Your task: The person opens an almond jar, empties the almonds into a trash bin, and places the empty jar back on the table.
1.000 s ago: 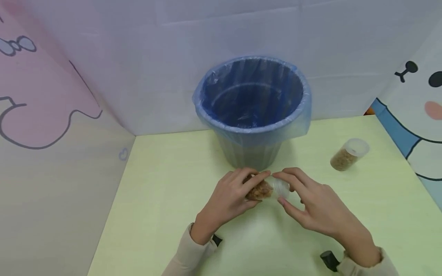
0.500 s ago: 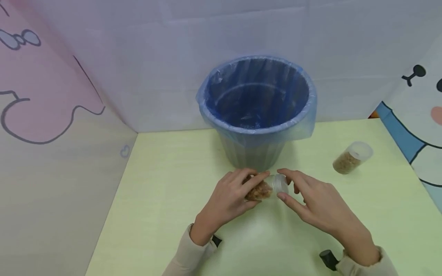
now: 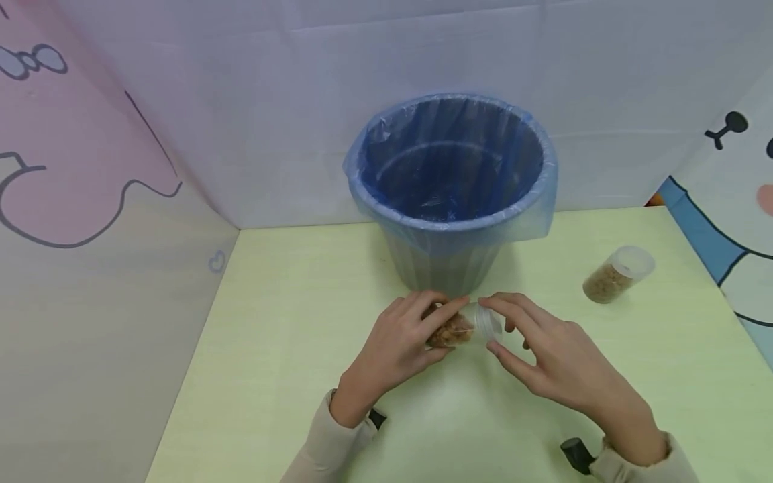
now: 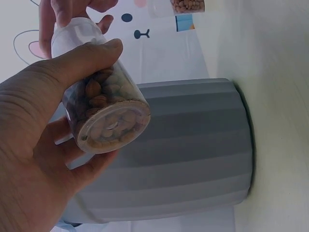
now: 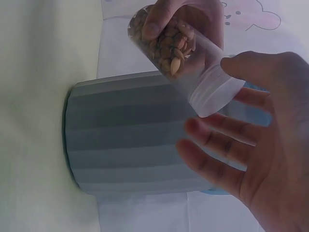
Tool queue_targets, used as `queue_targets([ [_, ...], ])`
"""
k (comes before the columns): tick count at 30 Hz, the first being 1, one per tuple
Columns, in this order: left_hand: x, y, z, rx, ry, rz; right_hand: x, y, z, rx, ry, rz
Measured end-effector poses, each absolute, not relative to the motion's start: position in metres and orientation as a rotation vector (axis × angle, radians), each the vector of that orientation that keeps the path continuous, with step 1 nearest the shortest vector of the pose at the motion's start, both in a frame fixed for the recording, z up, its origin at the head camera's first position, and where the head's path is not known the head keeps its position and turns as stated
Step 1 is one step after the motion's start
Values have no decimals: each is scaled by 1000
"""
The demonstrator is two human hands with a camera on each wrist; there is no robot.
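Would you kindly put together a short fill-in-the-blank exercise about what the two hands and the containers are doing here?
1. The left hand grips a clear jar filled with ____.
2. The right hand has its fingers at the jar's white ____.
3. The grey bin is lined with a ____ plastic bag.
4. A second jar lies on the table to the ____ of the bin.

Missing words: nuts; lid; blue; right

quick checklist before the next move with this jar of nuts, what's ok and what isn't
1. Left hand grips the nut jar firmly: ok.
2. Right hand on the jar's white lid: ok, thumb and fingers touch it.
3. Lid off: not ok, it sits on the jar.
4. Lid loosened: cannot tell.
5. Lined bin open and close behind the hands: ok.
6. Second jar out of the way at the right: ok.
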State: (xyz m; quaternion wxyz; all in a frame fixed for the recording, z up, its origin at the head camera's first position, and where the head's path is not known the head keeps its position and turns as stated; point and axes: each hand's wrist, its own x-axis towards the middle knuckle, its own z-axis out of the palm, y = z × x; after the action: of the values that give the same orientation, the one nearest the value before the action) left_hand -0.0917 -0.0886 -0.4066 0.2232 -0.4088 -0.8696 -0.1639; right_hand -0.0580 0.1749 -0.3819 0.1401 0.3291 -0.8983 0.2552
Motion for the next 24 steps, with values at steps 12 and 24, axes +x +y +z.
queue_targets([
  [12,-89,-88,-404,-1142,-2409,-453,-55,176,-382,810,-2697,687],
  [24,-90,-85,-403,-1134,-2402,-456,-55,181,-381,926,-2597,738],
])
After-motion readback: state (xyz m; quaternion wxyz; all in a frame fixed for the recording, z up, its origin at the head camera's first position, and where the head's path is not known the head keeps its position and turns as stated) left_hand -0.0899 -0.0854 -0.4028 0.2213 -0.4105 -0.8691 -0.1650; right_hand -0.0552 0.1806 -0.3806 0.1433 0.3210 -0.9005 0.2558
